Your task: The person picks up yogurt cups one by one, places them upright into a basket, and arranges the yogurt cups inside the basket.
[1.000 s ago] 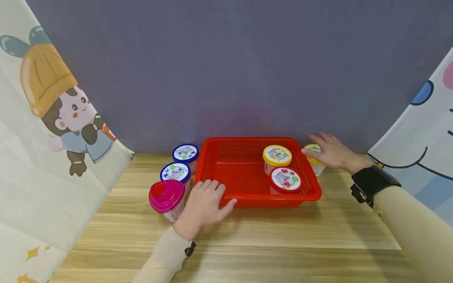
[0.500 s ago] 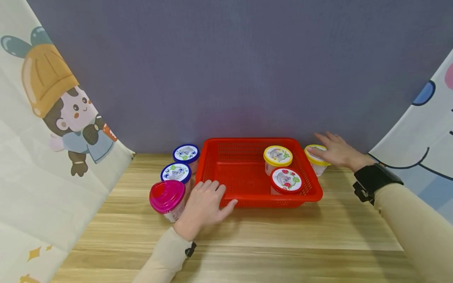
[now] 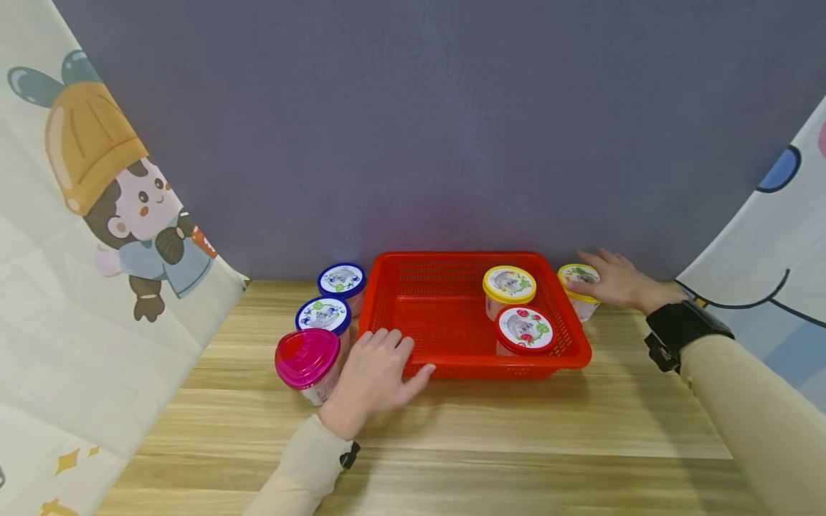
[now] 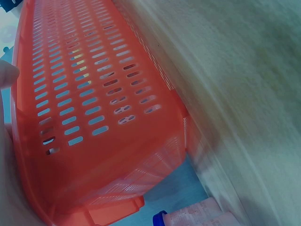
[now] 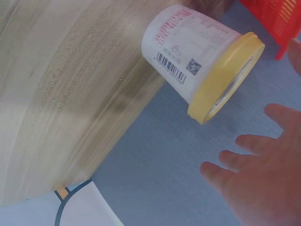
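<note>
1 red basket point(image 3: 497, 365) stands on a wooden table point(image 3: 503, 466), in front of a grey-blue cloth point(image 3: 413, 129). The left hand point(image 3: 374, 380) holds its near rim close to the left corner, fingers bent over the edge and thumb outside. Well apart from it, the right hand point(image 3: 619, 282) hovers by a yellow-lidded cup point(image 3: 586, 309), which stands upright on the table just beyond the basket's right side. Seen from the right wrist, that hand's fingers are spread, with a gap between them and the lid, and they hold nothing.

Inside the basket, toward its right end, sit 2 cups: a second yellow-lidded cup point(image 3: 509, 284) and, nearer the person, a red-lidded cup point(image 3: 525, 328). Along the basket's left side stand 3 more: a far blue-lidded cup point(image 3: 342, 279), a nearer blue-lidded cup point(image 3: 324, 315) and a pink-lidded cup point(image 3: 308, 358), the last near the left wrist. Beige sleeves point(image 3: 742, 394) cover the 2 arms, and a black band point(image 3: 687, 331) circles the right wrist.
</note>
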A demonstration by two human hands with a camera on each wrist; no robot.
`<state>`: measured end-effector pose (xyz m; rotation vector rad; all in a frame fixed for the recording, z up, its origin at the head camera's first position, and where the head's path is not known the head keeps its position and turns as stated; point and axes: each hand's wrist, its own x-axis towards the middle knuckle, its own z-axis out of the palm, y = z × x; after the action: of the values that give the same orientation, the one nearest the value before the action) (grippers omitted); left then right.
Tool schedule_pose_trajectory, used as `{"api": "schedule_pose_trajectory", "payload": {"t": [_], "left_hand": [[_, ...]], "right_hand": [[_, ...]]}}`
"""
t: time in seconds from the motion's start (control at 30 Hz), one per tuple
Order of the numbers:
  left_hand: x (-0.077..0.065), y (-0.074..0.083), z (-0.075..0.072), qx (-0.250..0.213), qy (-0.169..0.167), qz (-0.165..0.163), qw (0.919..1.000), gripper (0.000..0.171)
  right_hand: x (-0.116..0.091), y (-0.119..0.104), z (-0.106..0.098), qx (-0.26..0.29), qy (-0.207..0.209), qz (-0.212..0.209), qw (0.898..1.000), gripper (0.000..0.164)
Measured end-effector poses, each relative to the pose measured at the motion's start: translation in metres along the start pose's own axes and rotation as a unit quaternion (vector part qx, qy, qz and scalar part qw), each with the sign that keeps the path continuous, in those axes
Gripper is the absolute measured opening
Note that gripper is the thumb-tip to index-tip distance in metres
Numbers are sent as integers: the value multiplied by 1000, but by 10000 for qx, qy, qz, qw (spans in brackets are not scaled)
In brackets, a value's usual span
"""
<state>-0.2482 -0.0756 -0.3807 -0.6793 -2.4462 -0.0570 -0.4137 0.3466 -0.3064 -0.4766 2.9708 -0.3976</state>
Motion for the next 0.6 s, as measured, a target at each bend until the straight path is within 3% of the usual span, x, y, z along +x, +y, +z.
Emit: {"api": "schedule_pose_trajectory", "payload": {"t": [0.6], "left_hand": [[1, 0, 1, 56, -128, -16, 9999, 50]], "right_hand": [[15, 0, 15, -80, -21, -266, 9996, 83]]}}
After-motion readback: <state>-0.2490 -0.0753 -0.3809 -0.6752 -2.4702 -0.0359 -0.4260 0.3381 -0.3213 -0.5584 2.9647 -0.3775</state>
